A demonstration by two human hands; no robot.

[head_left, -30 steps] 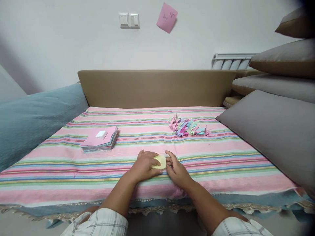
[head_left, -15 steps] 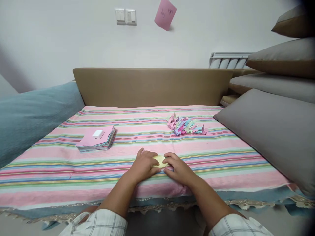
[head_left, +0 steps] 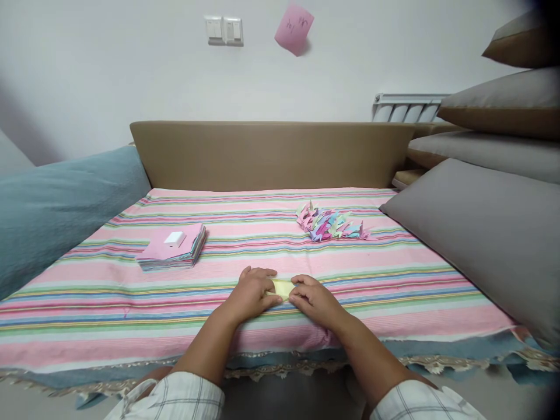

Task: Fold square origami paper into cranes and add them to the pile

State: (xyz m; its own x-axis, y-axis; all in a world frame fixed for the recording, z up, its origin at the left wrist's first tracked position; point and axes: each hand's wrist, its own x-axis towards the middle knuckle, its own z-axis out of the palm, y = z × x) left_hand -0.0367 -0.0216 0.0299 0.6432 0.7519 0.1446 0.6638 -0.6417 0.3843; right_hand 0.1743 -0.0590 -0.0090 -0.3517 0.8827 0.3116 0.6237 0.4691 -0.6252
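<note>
A small piece of folded yellow paper (head_left: 282,288) lies on the striped cloth between my two hands, near the front edge. My left hand (head_left: 256,293) grips its left end, thumb toward me and fingers curled over the far side. On its right end, the fingertips and thumb of my right hand (head_left: 315,298) are pinched together. Parts of the paper are hidden under the fingers. Farther back on the right lies a pile of folded paper pieces (head_left: 328,224) in pink, purple, blue and green.
A stack of coloured paper sheets (head_left: 160,249) stands on the left, with a small white block (head_left: 175,238) on top. Grey cushions (head_left: 485,233) line the right side. A blue bolster (head_left: 65,198) lies at the left. Behind the striped cloth (head_left: 245,216) rises a brown backrest (head_left: 271,154).
My left hand has shifted slightly left, and more of the yellow paper shows between the hands. My right fingers have closed in on the paper's right end.
</note>
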